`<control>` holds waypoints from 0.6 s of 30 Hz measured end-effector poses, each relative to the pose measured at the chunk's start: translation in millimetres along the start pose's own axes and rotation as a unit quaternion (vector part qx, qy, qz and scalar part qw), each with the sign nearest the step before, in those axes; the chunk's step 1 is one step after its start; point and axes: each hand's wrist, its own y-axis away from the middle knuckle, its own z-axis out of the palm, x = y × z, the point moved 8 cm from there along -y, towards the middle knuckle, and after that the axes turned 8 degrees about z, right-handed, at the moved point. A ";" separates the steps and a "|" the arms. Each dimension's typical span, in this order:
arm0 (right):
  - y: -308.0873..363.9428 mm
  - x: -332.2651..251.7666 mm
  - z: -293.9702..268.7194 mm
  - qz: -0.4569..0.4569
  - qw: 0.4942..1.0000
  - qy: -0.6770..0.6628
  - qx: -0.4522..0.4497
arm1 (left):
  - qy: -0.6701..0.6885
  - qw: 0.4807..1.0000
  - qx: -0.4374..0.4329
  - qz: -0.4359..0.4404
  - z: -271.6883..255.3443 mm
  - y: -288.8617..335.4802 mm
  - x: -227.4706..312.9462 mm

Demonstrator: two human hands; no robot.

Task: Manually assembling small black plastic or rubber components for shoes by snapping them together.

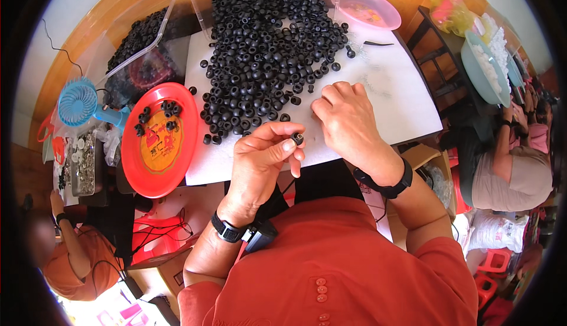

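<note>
Between thumb and index finger, my left hand (264, 159) pinches a small black hollow cap (297, 138), its round opening showing a metallic-looking rim. To its right, my right hand (347, 122) is held over the table edge with fingers curled inward. Its fingertips are turned down and hidden, so whatever they hold does not show. Beyond both hands, a large heap of similar black caps (260, 60) spreads over the white tabletop (396, 101). Thin metal pieces (357, 60) lie scattered by the heap's right side, near a narrow black strip (378, 43).
At left, a red oval tray (190, 143) bears several black caps, beside a blue fan (78, 102) and a clear bin (168, 21) of black parts. A pink basin (387, 21) stands at the far right corner. Other people (511, 169) sit at both sides.
</note>
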 end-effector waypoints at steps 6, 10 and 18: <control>3.7 2.2 3.2 0.009 0.999 -0.039 0.027 | 0.016 1.000 -0.025 0.004 -0.2 -0.1 2.0; 6.6 6.0 1.9 0.030 0.998 -0.057 0.028 | 0.022 0.999 -0.025 -0.007 0.0 0.0 1.6; 2.6 2.9 0.4 0.030 0.998 -0.027 0.043 | 0.017 1.000 -0.025 0.003 -2.4 0.4 -0.7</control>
